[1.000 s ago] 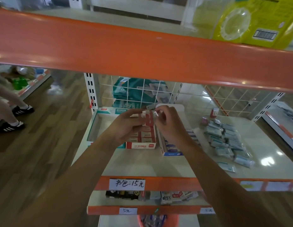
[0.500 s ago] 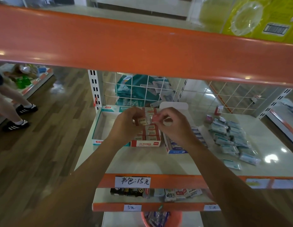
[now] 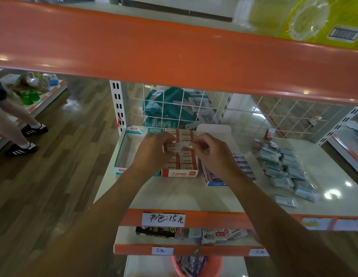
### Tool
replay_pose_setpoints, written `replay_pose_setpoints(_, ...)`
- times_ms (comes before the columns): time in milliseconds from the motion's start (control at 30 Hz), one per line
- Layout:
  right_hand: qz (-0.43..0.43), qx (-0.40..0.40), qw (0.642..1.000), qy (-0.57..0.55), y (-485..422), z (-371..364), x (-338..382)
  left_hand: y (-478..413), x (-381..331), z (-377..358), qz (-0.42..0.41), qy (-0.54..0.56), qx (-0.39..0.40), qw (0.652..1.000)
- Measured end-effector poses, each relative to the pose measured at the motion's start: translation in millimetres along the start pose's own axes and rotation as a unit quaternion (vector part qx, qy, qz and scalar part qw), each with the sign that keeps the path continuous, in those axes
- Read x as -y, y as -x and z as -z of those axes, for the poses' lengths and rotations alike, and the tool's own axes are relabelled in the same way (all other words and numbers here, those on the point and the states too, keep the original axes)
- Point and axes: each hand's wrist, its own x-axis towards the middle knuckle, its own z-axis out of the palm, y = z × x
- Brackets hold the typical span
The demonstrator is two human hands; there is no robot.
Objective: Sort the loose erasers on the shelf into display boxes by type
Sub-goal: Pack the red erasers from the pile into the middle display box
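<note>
My left hand (image 3: 154, 150) and my right hand (image 3: 212, 154) meet over the red display box (image 3: 180, 173), and together they pinch a red-and-white wrapped eraser (image 3: 179, 147) just above its rows of erasers. Left of it stands a teal display box (image 3: 122, 154), mostly hollow. To the right lies a blue display box (image 3: 216, 182), partly hidden by my right wrist. A heap of loose teal-wrapped erasers (image 3: 284, 166) is spread on the shelf (image 3: 174, 194) at the right, with one red eraser (image 3: 270, 133) near the back.
An orange shelf beam (image 3: 174, 52) hangs overhead close to my hands. A wire grid (image 3: 194, 110) closes the back. Lower shelves hold small packs (image 3: 218, 234). A person's legs (image 3: 16, 126) stand at the far left on the wooden floor.
Both hands have lowered with the eraser from above the red box toward its rows. The camera has tilted slightly, shifting the shelf in view.
</note>
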Motion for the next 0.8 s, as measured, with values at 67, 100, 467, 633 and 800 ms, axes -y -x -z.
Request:
replay_pose_setpoints(67, -0.020, -0.011, 1.000, -0.015, -1, 1, 1, 0, 2, 0, 0.007, 0.010, 0.011, 1.000)
replay_pose_setpoints(100, -0.030, -0.020, 0.999, -0.020, -1, 2, 2, 0, 3, 0, 0.014, 0.017, 0.019, 1.000)
replay_pose_setpoints(467, -0.093, 0.030, 0.987, -0.127, -7, 7, 4, -7, -1, 1, 0.085, 0.154, 0.095, 0.980)
replay_pose_setpoints(633, -0.088, 0.040, 0.988, -0.117, -5, 9, 6, -8, -2, 3, 0.130, 0.245, 0.071, 0.958)
replay_pose_setpoints(800, -0.078, 0.039, 0.992, -0.095, -4, 10, 8, -10, 3, 1, 0.146, 0.274, 0.075, 0.947)
